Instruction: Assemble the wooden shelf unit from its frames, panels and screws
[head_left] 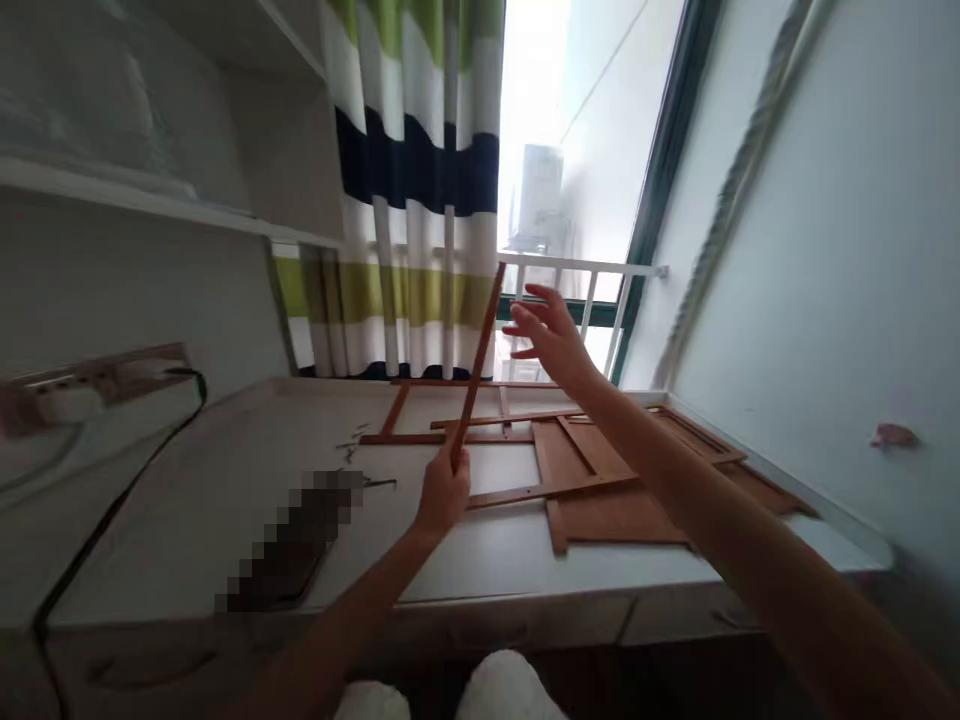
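Observation:
Closed around the lower end of a narrow reddish-brown wooden strip [481,355], my left hand [444,490] holds it tilted upright above the white counter [420,560]. My right hand [551,335] is raised near the strip's upper part, apart from it, with fingers spread and nothing in them. Beyond the left hand lies a wooden frame [394,410] of thin bars. Brown wooden panels and slats [622,512] are spread on the counter's right half, partly covered by my right forearm. Several small dark screws [351,440] and a hex key [381,483] lie left of the left hand.
A pixelated dark flat object [292,550] rests near the counter's front edge. A power strip [97,385] with a black cable is on the left wall. Striped curtains [420,190], a window and a white railing [585,265] stand behind. White shelves [150,190] overhang the left.

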